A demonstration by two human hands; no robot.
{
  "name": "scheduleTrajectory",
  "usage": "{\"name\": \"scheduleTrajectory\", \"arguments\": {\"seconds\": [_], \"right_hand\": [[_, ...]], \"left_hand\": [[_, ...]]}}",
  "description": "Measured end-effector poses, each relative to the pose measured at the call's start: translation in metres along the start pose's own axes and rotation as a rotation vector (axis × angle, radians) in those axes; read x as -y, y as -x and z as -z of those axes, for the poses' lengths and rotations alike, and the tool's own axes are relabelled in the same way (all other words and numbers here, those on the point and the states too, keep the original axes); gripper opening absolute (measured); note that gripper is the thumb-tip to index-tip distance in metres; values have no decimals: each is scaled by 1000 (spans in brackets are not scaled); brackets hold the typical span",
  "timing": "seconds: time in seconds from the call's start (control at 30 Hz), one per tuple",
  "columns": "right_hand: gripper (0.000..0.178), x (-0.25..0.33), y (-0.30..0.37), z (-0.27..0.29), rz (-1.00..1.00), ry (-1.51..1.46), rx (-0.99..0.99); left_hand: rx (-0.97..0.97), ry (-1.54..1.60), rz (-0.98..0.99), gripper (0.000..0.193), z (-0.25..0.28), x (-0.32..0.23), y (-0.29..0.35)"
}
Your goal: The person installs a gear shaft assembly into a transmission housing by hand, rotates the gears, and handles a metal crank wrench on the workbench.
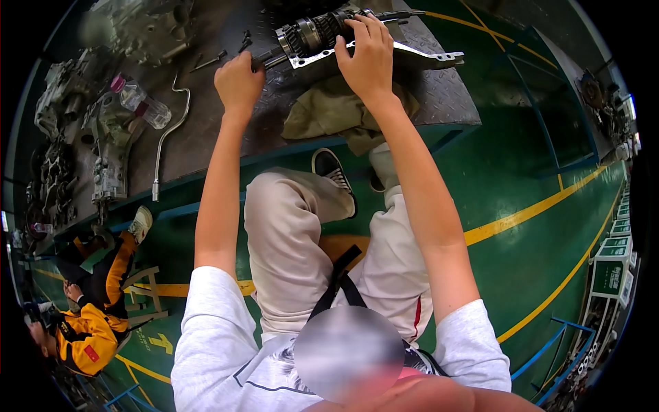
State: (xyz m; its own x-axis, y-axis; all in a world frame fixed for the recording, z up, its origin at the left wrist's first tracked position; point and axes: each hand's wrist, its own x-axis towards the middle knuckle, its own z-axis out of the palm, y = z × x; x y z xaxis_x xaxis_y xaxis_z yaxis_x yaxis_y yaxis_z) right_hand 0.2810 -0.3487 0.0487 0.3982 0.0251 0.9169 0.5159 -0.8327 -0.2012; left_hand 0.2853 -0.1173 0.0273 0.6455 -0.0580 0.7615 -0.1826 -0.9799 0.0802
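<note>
The gears (312, 36), a fat row of metal wheels with teeth on a rod, lie at the far side of the bench (226, 137). They are right under the fingertips of the person's right hand (369, 62). Those fingers are a bit bent, and the thumb stands apart from the others. The tips seem to rest on the gears.

The left hand (239, 81) is at the other end, where the rod (276, 59) sticks out. Its fingers are curled in at the rod's tip. I cannot tell if they pinch it, because the hand hides that spot.

A pale metal piece (443, 59) with holes along its edge runs below the gears. The right hand reaches over it, and one end pokes out to the right of those fingers. A crumpled green-brown cloth (329, 110) lies between the two hands, nearer to the person than the fingers are. Some small bolts (245, 41) lie just past the left fingers, and a thin bolt (209, 60) is near them on the left.

Farther left of the left fingers is a long bent metal bar (165, 141). Past it there is a clear bottle (152, 112) with a pink cap. Big metal parts (106, 147) sit farther left still.
</note>
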Motion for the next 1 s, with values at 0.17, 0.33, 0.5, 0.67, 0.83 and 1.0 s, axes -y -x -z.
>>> {"name": "scheduleTrajectory", "arguments": {"seconds": [0.17,0.33,0.5,0.67,0.83,1.0], "right_hand": [[26,-2,-2,-1,6,6,-54],[25,-7,0,4,-6,19,-58],[15,-4,4,8,56,27,-30],[14,8,11,22,99,0,59],[22,10,22,40,137,64,177],[27,25,24,35,136,67,238]], "left_hand": [[-59,11,-49,19,0,2,1],[-70,25,-58,18,0,0,3],[150,-1,13,23,7,0,1],[280,122,-5,29,18,8,-8],[182,298,-119,31,28,-15,-21],[117,426,-138,27,37,-21,-50]]}}
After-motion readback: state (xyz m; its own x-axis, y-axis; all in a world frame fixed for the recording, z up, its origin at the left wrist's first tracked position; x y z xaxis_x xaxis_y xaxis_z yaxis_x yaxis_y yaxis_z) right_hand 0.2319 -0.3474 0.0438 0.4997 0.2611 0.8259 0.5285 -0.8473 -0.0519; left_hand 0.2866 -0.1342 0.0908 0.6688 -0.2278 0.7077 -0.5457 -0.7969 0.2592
